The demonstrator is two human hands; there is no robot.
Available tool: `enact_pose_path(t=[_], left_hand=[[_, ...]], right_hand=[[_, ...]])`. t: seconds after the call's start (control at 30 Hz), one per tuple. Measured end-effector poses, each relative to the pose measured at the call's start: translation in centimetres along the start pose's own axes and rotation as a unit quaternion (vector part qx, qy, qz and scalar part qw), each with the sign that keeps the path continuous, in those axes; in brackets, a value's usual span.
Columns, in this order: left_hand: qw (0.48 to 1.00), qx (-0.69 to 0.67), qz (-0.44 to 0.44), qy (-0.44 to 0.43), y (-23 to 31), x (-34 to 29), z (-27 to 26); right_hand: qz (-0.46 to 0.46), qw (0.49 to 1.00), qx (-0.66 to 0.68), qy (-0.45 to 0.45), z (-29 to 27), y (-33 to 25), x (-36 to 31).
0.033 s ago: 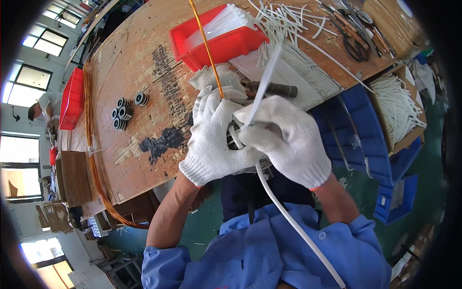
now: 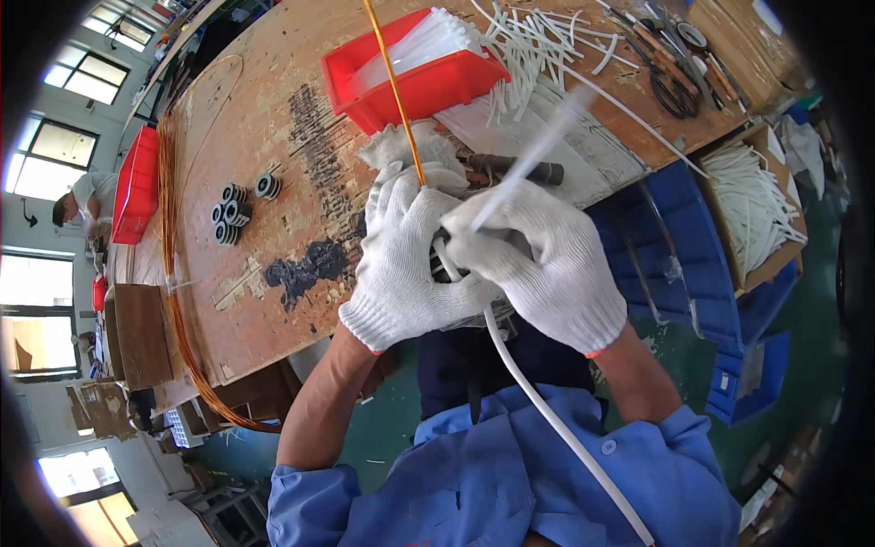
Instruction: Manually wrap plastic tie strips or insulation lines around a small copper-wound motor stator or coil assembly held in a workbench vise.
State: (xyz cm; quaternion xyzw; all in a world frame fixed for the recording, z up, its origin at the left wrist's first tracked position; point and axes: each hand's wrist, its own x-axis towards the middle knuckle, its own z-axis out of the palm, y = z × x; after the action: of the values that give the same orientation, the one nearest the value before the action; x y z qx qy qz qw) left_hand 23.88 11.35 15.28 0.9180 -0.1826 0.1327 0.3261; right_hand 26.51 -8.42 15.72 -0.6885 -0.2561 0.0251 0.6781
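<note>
A dark coil (image 2: 444,264) was clasped between both gloved hands above the worktop (image 2: 273,137) edge — the left hand (image 2: 401,260) wrapped around it, the right hand (image 2: 547,264) pinching a white tube (image 2: 547,410). A copper wire (image 2: 394,87) ran toward 12 o'clock, past a red bin (image 2: 415,87).

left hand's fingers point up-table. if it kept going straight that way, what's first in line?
Likely the spare white glove lying crumpled on the wooden table, just beyond the left hand fingertips. Past it sits the red bin of white strips. Depth is unclear; the hand may pass above the glove.
</note>
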Motion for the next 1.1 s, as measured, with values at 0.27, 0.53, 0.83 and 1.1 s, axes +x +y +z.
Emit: enact_pose_path(t=[0.27, 0.53, 0.83, 1.1], left_hand=[[0.994, -0.044, 0.059, 0.082, -0.8, 0.3, 1.2], [0.995, -0.034, 0.024, 0.091, -0.3, -0.1, 1.3], [0.987, -0.047, 0.051, 0.144, -1.0, -0.3, 2.4], [0.992, -0.039, 0.039, 0.116, -0.8, -0.1, 2.3]], right_hand=[[-0.082, 0.996, -0.03, 0.03, 0.4, 1.1, -1.0], [-0.006, 0.98, 0.199, -0.025, -0.4, -0.1, -1.0], [0.073, 0.988, 0.131, -0.048, -1.3, -2.4, -1.0], [0.073, 0.979, 0.175, -0.069, -0.8, -2.5, -0.2]])
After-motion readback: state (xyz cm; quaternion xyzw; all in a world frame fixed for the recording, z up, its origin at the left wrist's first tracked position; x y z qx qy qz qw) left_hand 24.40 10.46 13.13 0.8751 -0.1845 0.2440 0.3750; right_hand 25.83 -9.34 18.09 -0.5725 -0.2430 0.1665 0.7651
